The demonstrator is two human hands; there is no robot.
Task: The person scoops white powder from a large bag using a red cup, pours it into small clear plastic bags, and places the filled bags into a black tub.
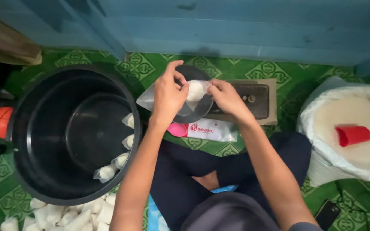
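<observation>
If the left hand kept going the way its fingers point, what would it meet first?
Likely the white-filled plastic bag that the left hand already pinches; past it, the right hand. Depth is unclear.

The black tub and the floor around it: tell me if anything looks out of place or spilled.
Nothing is spilled. Four filled plastic bags hang over the black tub rim rather than lying inside; more lie heaped on the floor below it. A red cup lies on its side in the open white sack.
</observation>
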